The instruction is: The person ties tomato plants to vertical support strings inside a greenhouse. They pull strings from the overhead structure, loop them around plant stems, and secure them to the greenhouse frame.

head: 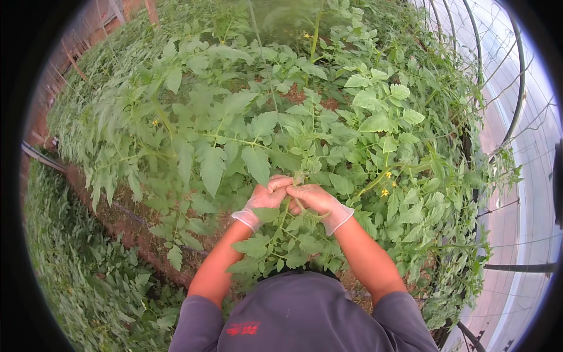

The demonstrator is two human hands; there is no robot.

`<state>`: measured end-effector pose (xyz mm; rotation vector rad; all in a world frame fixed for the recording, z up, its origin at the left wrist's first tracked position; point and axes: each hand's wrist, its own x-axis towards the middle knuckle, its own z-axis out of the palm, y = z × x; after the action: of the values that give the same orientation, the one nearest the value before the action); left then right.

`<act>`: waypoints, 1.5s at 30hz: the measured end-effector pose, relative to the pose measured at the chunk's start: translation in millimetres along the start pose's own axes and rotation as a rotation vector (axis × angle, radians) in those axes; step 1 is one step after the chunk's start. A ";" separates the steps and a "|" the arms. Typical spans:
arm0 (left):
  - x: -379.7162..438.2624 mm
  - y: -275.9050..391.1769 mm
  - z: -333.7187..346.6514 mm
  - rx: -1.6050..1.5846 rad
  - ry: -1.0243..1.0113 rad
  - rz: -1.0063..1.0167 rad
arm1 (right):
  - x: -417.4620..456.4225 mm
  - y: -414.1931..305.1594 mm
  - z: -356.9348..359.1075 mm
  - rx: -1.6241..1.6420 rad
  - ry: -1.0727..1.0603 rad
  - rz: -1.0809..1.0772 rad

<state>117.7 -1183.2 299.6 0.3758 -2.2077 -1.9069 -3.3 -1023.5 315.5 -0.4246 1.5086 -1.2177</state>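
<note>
My left hand [269, 196] and my right hand [314, 198], both in thin clear plastic gloves, meet in front of my chest. Their fingertips close together around the upper stem of a tomato plant [285, 214]. The young leafy top [305, 154] rises just beyond the fingers, while lower leaves [259, 246] spread beneath my wrists. A thin string [262, 50] runs down from above toward this plant and gets lost among the leaves. The exact grip point on the stem is partly hidden by my fingers.
Dense tomato plants surround me, with yellow flowers [385, 192] to the right. A greenhouse film wall [510, 211] with curved ribs [521, 79] stands at right. At left, a soil strip [127, 220] separates another plant row [88, 273]. Wooden posts [151, 12] stand far left.
</note>
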 end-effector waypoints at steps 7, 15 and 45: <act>-4.9 16.8 -2.1 0.103 -0.035 0.036 | -3.1 4.0 -14.2 -0.069 -0.157 -0.199; -16.5 43.7 -17.8 0.307 -0.059 0.093 | 1.3 15.2 1.4 -0.347 -0.087 -0.258; -206.2 27.5 -176.0 -0.286 0.311 -0.064 | -169.7 -557.9 158.0 -1.699 1.578 -1.449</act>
<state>366.5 -1278.8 355.9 0.6489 -1.7204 -2.0015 6.9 -1189.5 896.3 -2.3513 3.7817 -0.5835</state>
